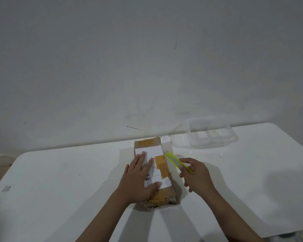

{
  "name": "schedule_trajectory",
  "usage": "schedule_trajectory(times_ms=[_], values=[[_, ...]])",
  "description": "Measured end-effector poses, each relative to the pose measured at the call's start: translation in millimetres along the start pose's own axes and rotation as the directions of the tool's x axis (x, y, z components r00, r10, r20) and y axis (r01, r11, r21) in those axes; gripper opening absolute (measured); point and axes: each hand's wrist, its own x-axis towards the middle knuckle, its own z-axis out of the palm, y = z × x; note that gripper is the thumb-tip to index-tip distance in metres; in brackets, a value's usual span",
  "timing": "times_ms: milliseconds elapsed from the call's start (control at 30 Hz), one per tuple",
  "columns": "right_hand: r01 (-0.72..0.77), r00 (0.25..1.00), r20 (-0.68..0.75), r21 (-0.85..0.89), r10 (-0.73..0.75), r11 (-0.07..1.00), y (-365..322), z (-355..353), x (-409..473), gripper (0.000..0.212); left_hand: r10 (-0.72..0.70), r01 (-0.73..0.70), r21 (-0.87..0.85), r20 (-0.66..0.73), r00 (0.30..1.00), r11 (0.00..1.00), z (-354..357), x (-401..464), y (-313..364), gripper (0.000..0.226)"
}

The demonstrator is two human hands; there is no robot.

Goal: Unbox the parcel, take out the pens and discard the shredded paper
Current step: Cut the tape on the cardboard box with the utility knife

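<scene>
head view: left hand [138, 179] flat on parcel [162, 167], right hand [196, 175] gripping cutter [177, 162]; a slip could nick those fingers.

The parcel [162, 198] is plain brown cardboard with mustard-yellow tape patches and a white label [151, 151] with black barcodes printed on it. The cutter [175, 160] is neon yellow-green with a silvery strip down the middle. White desk [68, 180], grey-white wall [147, 58], and a clear see-through container [212, 133].
</scene>
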Motion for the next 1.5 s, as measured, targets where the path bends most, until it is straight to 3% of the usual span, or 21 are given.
schedule_trajectory(times_ms=[233, 400, 1200, 1500], values=[[0.048, 0.997, 0.06, -0.052, -0.045, 0.997, -2.8, 1.5, -2.7, 0.021, 0.004, -0.004, -0.009, -0.015, 1.0, 1.0, 1.5, 0.6, -0.3, 0.098], [0.044, 0.998, -0.039, 0.007, -0.044, 0.999, -2.3, -3.3, -1.2, 0.021, 0.012, -0.013, -0.016, -0.034, 0.999, 1.0, 2.8, 1.4, -0.9, 0.096], [-0.018, 0.991, 0.133, 0.126, 0.001, 0.992, 9.0, -10.4, 19.4, 0.013, 0.05, -0.051, -0.009, -0.078, 0.996, 0.999, 4.5, 0.9, -4.5, 0.087], [0.063, 0.977, 0.197, 0.07, -0.076, 0.996, 17.6, -20.7, 13.9, 0.01, 0.036, -0.037, -0.014, -0.074, 0.997, 0.999, 3.0, 1.5, -1.8, 0.092]])
